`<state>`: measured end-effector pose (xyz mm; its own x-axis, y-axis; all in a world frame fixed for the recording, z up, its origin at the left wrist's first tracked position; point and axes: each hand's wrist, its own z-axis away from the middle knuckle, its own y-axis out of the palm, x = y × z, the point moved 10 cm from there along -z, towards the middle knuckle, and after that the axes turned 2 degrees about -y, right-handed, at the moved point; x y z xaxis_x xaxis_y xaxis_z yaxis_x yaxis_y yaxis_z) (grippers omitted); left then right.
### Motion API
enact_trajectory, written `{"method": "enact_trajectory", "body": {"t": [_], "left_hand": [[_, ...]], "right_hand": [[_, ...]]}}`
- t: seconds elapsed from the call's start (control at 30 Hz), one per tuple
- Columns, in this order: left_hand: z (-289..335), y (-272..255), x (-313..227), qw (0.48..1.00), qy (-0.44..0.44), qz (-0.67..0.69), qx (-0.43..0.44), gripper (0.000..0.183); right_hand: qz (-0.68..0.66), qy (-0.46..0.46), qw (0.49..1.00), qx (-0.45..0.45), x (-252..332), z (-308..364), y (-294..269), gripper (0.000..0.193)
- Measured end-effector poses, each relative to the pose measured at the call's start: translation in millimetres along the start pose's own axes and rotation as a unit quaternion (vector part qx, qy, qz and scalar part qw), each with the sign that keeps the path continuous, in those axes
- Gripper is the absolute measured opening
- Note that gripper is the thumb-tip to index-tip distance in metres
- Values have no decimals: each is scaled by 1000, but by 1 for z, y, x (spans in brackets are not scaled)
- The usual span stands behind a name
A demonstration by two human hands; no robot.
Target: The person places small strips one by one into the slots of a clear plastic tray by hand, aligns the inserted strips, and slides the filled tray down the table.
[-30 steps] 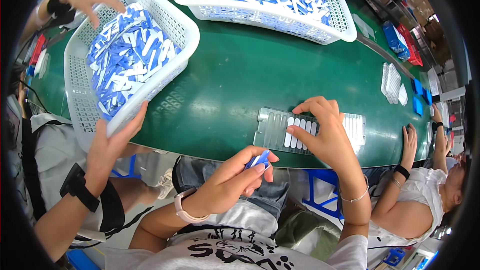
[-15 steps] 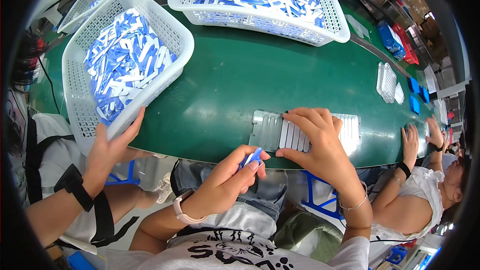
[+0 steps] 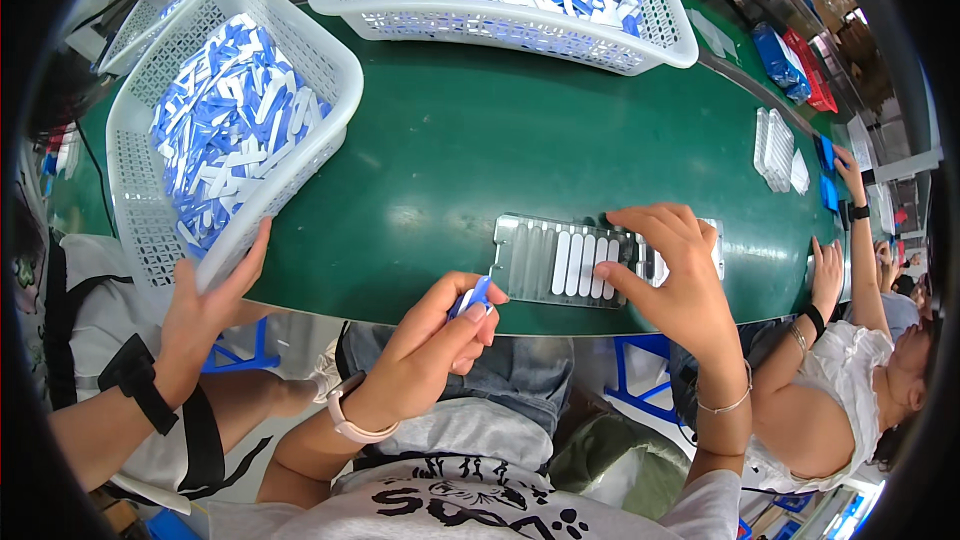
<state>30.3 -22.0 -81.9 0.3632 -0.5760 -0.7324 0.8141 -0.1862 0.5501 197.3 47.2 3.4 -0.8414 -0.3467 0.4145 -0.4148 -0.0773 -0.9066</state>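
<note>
My left hand [image 3: 430, 340] is closed around a few small blue-and-white plastic strips [image 3: 474, 298], just off the table's front edge. To its right, a clear plastic tray [image 3: 513, 255] with parallel slots lies on the green table. Several white strips [image 3: 573, 265] sit side by side in its middle slots, while the leftmost slots hold none. Over the tray's right part arches my right hand [image 3: 685, 280], thumb and fingers apart, the thumb at the rightmost visible strip. Nothing shows between its fingers, and it hides part of the tray.
At left, a white basket [image 3: 340, 125] of blue and white strips has another person's hand [image 3: 215, 290] at its rim. A second such basket [image 3: 500, 35] stands at the back, another hand in it. Clear trays [image 3: 773, 150] and blue pieces [image 3: 828, 190] lie far right, near a co-worker.
My right hand has shifted right along the tray, uncovering more white strips. My left hand has moved slightly left with its strips. The co-worker at right has reached toward the blue pieces.
</note>
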Motion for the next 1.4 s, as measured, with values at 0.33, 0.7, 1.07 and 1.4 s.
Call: {"method": "enact_trajectory", "body": {"t": [0.33, 0.7, 1.07, 1.4], "left_hand": [[-4, 0, -3, 1000, 5, -15, -6, 15], [-5, 0, -1, 1000, -11, -5, -5, 16], [-3, -2, 1, 1000, -12, -7, -14, 16], [1, -8, -1, 1000, -4, -6, -23, 16]], "right_hand": [[25, -69, 997, 8, 13, 4, 3, 34], [197, -132, 966, 97, 10, 32, 45, 78], [245, -205, 947, -38, 25, 58, 52, 75], [193, -270, 938, -99, 33, 79, 49, 38]]}}
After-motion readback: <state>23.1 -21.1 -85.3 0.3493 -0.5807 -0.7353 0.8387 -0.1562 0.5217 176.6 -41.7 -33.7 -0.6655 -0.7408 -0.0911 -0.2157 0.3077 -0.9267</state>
